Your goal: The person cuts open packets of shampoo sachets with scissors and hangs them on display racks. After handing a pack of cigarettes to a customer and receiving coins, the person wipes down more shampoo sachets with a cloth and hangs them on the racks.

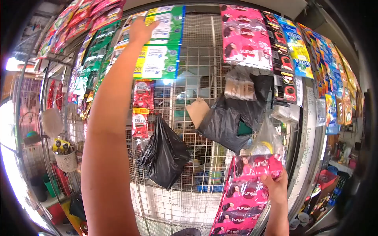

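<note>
My right hand (277,185) is closed on a strip of pink Sunsilk shampoo sachets (242,204), thumb on the front near its top. The strip hangs down past the bottom of the view, in front of the wire grille. My left arm reaches up to the top left. There my left hand (142,30) lies against hanging green, white and yellow sachets (161,59), its thumb stretched out and its other fingers partly hidden. More pink Sunsilk sachets (246,37) hang at the upper right of the grille.
A wire grille (197,82) fills the middle. Black plastic bags (167,153) and a clear bag (267,137) hang on it. Red sachets (142,110) hang beside my left arm, black sachets (283,59) and Nestea packs (298,49) at the right. A white basket (66,160) hangs at left.
</note>
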Demonstrator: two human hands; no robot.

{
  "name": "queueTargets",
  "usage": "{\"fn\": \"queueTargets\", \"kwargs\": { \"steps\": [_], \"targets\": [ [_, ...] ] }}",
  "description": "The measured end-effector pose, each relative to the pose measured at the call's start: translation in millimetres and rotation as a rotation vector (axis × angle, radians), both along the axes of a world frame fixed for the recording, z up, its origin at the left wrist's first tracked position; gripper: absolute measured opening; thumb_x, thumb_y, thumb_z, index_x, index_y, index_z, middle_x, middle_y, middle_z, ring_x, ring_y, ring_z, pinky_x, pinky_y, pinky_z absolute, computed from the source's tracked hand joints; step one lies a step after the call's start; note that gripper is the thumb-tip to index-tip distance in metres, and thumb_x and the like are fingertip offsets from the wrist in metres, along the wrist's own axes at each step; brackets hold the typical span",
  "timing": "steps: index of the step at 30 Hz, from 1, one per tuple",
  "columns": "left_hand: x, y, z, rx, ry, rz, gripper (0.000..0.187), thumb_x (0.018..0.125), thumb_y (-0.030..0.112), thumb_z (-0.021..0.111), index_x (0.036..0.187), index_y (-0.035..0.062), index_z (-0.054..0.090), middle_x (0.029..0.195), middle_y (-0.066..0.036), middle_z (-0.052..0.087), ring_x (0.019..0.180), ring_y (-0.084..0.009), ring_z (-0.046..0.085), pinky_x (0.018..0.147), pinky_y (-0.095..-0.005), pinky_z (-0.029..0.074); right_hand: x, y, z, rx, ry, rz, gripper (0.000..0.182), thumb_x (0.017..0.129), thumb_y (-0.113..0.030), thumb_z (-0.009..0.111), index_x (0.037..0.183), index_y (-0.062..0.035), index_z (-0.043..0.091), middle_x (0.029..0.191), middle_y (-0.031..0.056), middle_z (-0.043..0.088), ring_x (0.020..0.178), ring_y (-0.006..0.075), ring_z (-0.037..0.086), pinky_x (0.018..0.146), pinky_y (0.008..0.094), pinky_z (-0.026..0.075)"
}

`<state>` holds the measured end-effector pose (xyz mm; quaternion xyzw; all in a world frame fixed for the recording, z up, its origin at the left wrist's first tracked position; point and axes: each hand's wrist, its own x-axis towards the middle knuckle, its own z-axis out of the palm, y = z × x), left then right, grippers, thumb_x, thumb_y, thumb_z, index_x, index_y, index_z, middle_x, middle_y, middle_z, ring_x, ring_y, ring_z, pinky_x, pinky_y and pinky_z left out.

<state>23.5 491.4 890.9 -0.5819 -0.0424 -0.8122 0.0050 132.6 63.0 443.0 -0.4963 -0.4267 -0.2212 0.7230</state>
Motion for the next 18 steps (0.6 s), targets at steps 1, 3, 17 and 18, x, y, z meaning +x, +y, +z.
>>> {"fn": "queueTargets", "kwargs": {
  "steps": [1,3,17,18],
  "targets": [
    [1,-1,-2,0.017,0.012,-0.01,0.068,0.079,0.051,0.072,0.119,-0.0029,0.061,0.117,-0.025,0.064,0.111,-0.0387,0.061,0.094,-0.0447,0.048,-2,-2,7,-0.025,-0.005,-0.02,0.036,0.086,-0.003,0.072,0.118,-0.0011,0.057,0.103,0.0023,0.066,0.088,0.0081,0.059,0.078,0.0251,0.048],
    [6,-4,-19,0.261,-0.168,0.22,0.049,0.086,0.031,0.07,0.115,-0.0052,0.058,0.114,-0.025,0.061,0.106,-0.0418,0.059,0.09,-0.0487,0.049,-6,-3,23,-0.007,-0.056,-0.056,0.035,0.087,-0.002,0.07,0.119,-0.0004,0.056,0.102,0.0026,0.066,0.089,0.0083,0.06,0.078,0.0251,0.048],
    [22,-177,-347,0.038,0.647,-1.564,0.069,0.087,0.007,0.071,0.143,-0.0003,0.03,0.131,-0.013,0.052,0.116,-0.0174,0.054,0.097,-0.0337,0.046,-22,72,83,-0.024,-0.348,0.202,0.044,0.096,-0.01,0.061,0.134,-0.0021,0.042,0.118,0.0042,0.057,0.108,0.0103,0.054,0.094,0.0284,0.045],
    [24,-179,-341,-0.06,0.586,-1.548,0.064,0.088,0.005,0.07,0.141,-0.0001,0.034,0.128,-0.011,0.054,0.113,-0.0156,0.056,0.096,-0.0322,0.047,-22,73,84,-0.021,-0.346,0.334,0.046,0.097,-0.013,0.06,0.137,-0.0024,0.04,0.121,0.0046,0.055,0.111,0.01,0.052,0.096,0.0285,0.044]
  ]
}}
